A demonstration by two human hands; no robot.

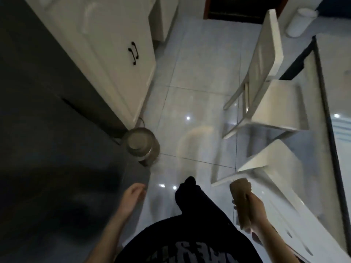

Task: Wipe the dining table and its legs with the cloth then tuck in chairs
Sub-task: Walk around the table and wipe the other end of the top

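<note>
My right hand (pixel 255 209) grips a folded tan cloth (pixel 240 192), held low beside the nearest white chair (pixel 273 168). My left hand (pixel 133 194) hangs empty with fingers loosely apart, over the dark grey counter edge. The glass-topped dining table (pixel 330 103) runs along the right side, its dark rim facing me. A second white chair (pixel 269 88) stands further along, its seat partly under the table edge and its back toward the aisle. The table's legs are hidden from me.
White cabinets (pixel 106 54) with black handles and a dark grey counter (pixel 47 130) line the left. A round metal bin (pixel 141 146) sits on the glossy tiled floor (pixel 197 88) at the cabinet corner. A white cylinder (pixel 300 19) stands at far right. My dark-clothed leg (pixel 191 198) steps forward.
</note>
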